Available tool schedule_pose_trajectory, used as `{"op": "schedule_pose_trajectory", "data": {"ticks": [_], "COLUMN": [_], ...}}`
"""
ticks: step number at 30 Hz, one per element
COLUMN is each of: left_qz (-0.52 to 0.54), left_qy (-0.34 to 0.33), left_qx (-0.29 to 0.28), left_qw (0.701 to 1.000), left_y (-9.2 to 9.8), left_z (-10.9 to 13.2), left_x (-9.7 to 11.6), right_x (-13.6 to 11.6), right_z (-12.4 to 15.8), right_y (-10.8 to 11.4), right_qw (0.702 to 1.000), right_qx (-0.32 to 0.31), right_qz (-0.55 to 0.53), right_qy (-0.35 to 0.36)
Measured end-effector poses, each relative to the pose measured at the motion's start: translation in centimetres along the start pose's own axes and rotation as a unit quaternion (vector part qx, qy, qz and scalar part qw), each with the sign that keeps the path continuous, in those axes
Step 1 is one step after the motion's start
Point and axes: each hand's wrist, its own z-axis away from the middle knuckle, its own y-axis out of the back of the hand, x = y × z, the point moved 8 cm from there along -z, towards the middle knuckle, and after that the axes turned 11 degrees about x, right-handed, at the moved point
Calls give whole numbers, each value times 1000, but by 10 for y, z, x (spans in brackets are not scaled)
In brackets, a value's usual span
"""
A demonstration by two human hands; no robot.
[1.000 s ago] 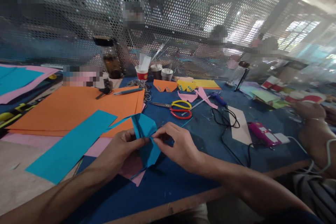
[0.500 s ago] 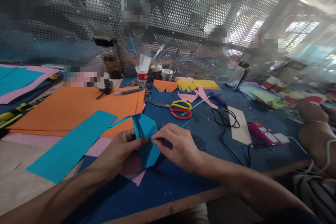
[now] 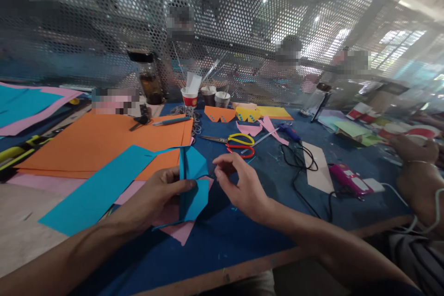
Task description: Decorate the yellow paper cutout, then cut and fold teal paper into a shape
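Note:
My left hand (image 3: 168, 194) pinches a folded blue paper piece (image 3: 196, 199) by its left side, thumb on top. This piece stands over pink paper (image 3: 180, 231) and has a notch in its right edge. Just right of the notch is my right hand (image 3: 217, 166), its thumb and index finger curled and slightly apart, with nothing visible between them. A long blue paper strip (image 3: 97, 189) lies left of my left hand, over orange sheets (image 3: 104, 143).
Beyond my hands lie scissors (image 3: 239, 141) with yellow and red handles. Paper cups (image 3: 189, 97) and a jar (image 3: 151, 81) stand at the back. A black cable and a pink device (image 3: 350, 179) are at right, near another person's hand (image 3: 412, 148).
My right hand has let go of the blue piece and moved slightly right, its fingers parting. The notch in the blue piece now shows. My left hand still holds it.

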Motion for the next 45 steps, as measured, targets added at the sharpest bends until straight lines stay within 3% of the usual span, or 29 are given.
{"op": "schedule_pose_trajectory", "data": {"ticks": [4,9,13,16,22,25,27,29,31,34,37,39,41,45], "left_qz": [44,-9,-34,-14,5,4,-14,-88,-218,-369,-403,-443,-483,-530], "left_qy": [74,78,67,75,58,43,13,-53,-155,-360,-519,-539,-548,-561], "left_qx": [-77,-93,-125,-89,27,31,44,92,164,249,164,84,42,50], "left_qw": [993,993,989,993,998,999,999,990,949,820,736,712,682,634], "left_y": [-4,-5,-11,-4,29,36,40,47,52,38,-1,-22,-34,-37], "left_z": [0,1,-3,-12,-24,-22,-18,-11,2,34,55,53,47,36], "left_x": [-9,-6,-4,-4,5,14,24,39,58,82,72,51,33,17], "right_x": [3,25,35,40,48,51,53,55,57,59,59,56,52,40], "right_z": [-5,-4,-3,-4,-5,-4,-3,-2,-1,-1,-1,-1,-1,2], "right_y": [1,-6,-12,-8,2,5,6,7,7,8,9,9,7,6], "right_qw": [999,970,952,951,967,970,969,968,965,965,967,966,965,952], "right_qx": [-24,-55,-62,-39,-21,-16,-14,-14,-17,-28,-48,-68,-93,-126], "right_qz": [-26,-132,-171,-170,-94,-54,-39,-31,-26,-2,55,99,144,243], "right_qy": [-25,-199,-246,-253,-235,-238,-243,-250,-259,-260,-245,-227,-198,-136]}}
